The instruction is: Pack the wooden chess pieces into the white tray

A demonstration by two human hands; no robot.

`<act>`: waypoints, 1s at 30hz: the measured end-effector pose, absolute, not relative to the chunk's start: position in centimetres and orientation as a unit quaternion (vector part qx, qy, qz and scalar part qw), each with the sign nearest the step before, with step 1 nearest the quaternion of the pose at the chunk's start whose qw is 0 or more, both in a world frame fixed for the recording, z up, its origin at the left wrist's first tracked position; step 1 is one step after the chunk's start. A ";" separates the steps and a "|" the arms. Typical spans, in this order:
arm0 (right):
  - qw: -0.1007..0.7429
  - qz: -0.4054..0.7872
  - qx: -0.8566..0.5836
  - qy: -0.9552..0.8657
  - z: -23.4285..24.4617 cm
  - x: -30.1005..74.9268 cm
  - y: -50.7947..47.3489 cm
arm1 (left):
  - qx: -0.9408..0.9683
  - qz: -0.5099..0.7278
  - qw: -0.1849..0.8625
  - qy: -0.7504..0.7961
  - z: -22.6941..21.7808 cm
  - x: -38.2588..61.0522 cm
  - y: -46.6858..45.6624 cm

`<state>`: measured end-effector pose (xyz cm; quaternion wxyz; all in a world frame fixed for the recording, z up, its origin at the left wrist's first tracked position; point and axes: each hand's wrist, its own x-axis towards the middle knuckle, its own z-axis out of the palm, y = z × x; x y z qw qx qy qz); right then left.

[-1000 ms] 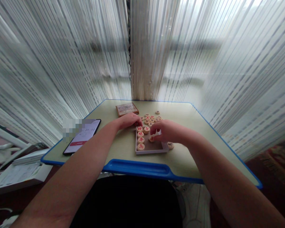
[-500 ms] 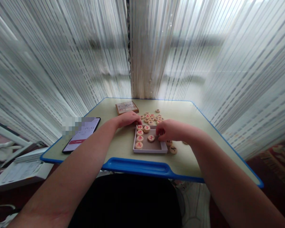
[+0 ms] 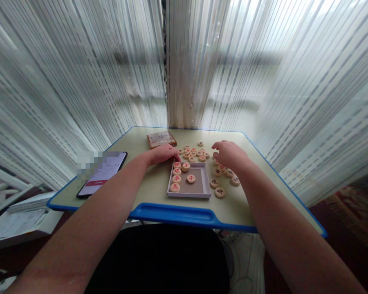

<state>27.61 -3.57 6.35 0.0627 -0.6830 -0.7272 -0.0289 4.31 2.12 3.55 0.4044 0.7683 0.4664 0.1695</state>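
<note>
A shallow white box [image 3: 206,185] sits near the front of the table, with several round wooden chess pieces [image 3: 177,178] marked in red along its left side. More loose pieces [image 3: 194,153] lie in a heap behind the box, and a few pieces [image 3: 219,192] lie to its right. My left hand [image 3: 162,154] rests curled at the box's back left corner, touching the rim. Its fingers are folded under and what they hold is hidden. My right hand [image 3: 228,154] hovers behind the box's right side, fingers apart, holding nothing.
A phone [image 3: 102,178] with a lit screen lies at the table's left. A brown box lid [image 3: 161,139] lies at the back. The table [image 3: 257,204] has a blue rim and a front groove. Striped curtains hang close behind. Papers lie on a low surface at left.
My right hand let go of a piece inside the box, then lifted out and moved back and right toward the loose pieces. My left hand stayed at the box corner.
</note>
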 end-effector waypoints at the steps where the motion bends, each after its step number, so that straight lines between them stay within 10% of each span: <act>1: 0.035 -0.024 -0.703 -0.710 5.9 28.2 -3.0 | 0.769 0.171 0.403 0.466 3.5 4.3 2.1; 30: 0.056 0.034 -0.593 -0.803 5.1 27.2 -3.0 | 0.779 0.168 0.394 0.459 3.5 4.6 2.1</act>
